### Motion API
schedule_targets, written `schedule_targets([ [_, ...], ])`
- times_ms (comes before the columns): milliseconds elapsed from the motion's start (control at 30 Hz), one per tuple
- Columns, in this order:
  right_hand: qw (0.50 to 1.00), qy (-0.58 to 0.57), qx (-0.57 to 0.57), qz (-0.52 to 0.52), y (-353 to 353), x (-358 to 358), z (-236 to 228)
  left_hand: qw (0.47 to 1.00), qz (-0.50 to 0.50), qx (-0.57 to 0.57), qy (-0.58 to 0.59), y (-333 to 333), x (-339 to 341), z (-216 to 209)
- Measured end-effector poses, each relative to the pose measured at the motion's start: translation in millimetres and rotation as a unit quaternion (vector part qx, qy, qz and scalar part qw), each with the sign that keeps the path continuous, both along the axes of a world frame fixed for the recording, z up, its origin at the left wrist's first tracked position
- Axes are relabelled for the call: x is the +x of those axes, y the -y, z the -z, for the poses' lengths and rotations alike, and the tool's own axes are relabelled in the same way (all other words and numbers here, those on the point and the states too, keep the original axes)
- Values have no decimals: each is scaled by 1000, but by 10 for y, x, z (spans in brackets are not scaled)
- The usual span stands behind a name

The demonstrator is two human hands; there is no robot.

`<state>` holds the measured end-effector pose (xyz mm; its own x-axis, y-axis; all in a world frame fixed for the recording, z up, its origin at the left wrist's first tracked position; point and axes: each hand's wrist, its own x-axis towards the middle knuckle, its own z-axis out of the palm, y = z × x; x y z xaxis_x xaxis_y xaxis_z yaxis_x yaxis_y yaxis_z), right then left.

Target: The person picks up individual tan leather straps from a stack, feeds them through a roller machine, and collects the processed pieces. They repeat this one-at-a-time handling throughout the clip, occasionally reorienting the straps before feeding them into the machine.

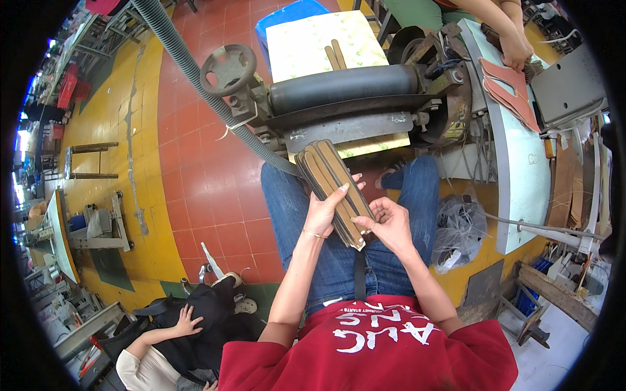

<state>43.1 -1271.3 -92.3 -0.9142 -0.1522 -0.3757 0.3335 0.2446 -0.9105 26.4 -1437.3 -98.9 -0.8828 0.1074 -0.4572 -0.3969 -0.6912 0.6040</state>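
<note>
Above my lap I hold a stack of long tan strips point(324, 171), leather-like, with dark edges and rounded far ends. My left hand point(324, 212) is wrapped round the stack from the left, its thumb lying across the top. At the near right end, my right hand point(390, 225) pinches the edge of a strip between thumb and fingers. Beyond the stack stands a machine with a black roller point(345, 88) and a grey metal plate point(349, 132) on its near side. Two similar tan strips point(336, 55) lie on a pale patterned board point(297, 49) behind the roller.
A grey corrugated hose point(179, 55) runs down beside the handwheel point(228, 70). At right, a co-worker's hands point(515, 51) are by pinkish leather pieces point(505, 88) on a pale blue table point(518, 169). Another person's hand point(188, 320) rests on black cloth at lower left.
</note>
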Motion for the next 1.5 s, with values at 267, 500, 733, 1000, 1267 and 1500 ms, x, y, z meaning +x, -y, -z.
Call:
schedule_targets([
  [267, 997, -40, 26, 58, -116, -114, 64, 999, -33, 1, -2, 12, -44, 1],
  [500, 984, 106, -69, 130, -138, -523, 327, 992, -67, -84, 59, 124, -39, 82],
  [733, 983, 67, -53, 164, 144, -939, 342, 994, -61, -77, 49, 86, -30, 67],
  [1000, 999, 10, -13, -34, -78, -186, 48, 991, -50, -122, 30, 72, -72, 72],
  [1267, 968, 156, -173, 95, -109, -676, 383, 997, -63, -23, 50, 78, -98, -29],
  [1500, 957, 168, -175, 158, 170, -1080, 520, 995, -47, -79, 35, 39, -50, -67],
])
